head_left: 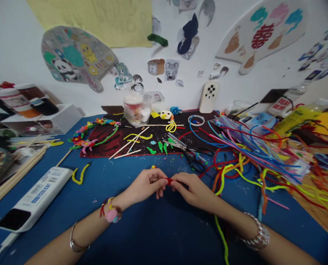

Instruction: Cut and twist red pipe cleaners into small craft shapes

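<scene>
A short piece of red pipe cleaner (169,181) is pinched between my two hands above the blue table. My left hand (150,183) grips its left end between thumb and index finger, with the other fingers curled. From the other side, my right hand (188,187) holds the right end with thumb and fingertips. Most of the piece is hidden by my fingers. A small yellow and red bit (153,167) shows just behind my left hand. Beyond my hands lie black-handled scissors (195,159) and several small green fuzzy pieces (161,146).
Many coloured pipe cleaners (235,140) spread across the right side. Wooden sticks (129,145) lie on a dark mat (103,147). A flower garland (91,138) rests at the left, near a white device (39,195). A phone (209,97) leans on the wall beyond.
</scene>
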Motion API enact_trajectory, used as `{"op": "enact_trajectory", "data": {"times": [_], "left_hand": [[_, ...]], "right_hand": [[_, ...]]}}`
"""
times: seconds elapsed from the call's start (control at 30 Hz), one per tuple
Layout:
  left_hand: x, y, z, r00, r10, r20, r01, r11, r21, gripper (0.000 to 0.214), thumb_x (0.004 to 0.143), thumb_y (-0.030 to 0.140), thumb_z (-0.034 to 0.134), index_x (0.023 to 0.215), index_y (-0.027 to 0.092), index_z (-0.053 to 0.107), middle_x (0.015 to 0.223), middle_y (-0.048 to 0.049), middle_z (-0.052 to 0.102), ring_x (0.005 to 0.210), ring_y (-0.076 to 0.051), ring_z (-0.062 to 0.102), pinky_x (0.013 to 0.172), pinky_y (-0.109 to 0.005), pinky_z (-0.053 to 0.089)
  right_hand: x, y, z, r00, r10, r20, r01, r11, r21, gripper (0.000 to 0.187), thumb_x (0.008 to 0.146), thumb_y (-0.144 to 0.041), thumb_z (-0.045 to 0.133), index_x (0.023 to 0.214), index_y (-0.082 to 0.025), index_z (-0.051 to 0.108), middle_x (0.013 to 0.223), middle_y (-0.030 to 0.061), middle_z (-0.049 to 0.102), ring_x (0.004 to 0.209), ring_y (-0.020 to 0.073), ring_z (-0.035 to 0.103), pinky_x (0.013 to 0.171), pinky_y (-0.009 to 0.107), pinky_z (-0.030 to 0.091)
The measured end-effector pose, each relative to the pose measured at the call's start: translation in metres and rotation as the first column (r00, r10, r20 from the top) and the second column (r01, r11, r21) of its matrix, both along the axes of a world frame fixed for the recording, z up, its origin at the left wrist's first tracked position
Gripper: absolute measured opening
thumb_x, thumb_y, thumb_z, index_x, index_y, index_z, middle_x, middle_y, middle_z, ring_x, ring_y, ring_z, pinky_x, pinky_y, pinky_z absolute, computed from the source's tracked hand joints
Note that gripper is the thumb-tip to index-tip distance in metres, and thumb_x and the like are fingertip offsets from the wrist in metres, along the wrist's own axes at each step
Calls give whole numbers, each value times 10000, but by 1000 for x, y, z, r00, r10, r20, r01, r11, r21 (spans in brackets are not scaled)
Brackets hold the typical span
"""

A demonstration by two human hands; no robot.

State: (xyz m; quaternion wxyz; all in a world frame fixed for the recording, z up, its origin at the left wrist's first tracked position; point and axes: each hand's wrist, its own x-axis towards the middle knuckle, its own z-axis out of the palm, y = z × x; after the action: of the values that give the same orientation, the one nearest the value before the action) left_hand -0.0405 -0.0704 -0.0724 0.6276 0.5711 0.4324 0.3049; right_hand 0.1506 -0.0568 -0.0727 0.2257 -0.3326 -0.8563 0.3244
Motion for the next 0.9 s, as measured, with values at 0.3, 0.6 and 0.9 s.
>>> {"op": "enact_trajectory", "data": {"times": [0.3,0.6,0.9], "left_hand": [[-3,-5,3,952,-82,295,132,979,-155,175,791,288,590,782,124,530,584,8,605,451,-83,568,407,-164,437],[-2,-5,-3,917,1,399,117,955,-272,204,776,295,616,780,107,536,623,-14,595,447,-76,557,410,-159,439],[5,-13,1,888,17,459,109,963,-246,208,789,332,593,768,141,513,487,69,486,314,-40,442,302,-129,335]], "right_hand": [[5,5,5,944,173,-279,-266,902,-340,275,912,-307,404,826,-131,597,722,23,597,687,110,540,666,216,412],[1,-1,3,925,140,-353,-304,830,-467,296,919,-355,373,874,-132,562,720,16,569,660,103,504,638,223,405],[2,0,6,931,115,-347,-281,832,-479,360,893,-438,394,788,-134,557,646,1,539,614,104,478,595,221,375]]}}
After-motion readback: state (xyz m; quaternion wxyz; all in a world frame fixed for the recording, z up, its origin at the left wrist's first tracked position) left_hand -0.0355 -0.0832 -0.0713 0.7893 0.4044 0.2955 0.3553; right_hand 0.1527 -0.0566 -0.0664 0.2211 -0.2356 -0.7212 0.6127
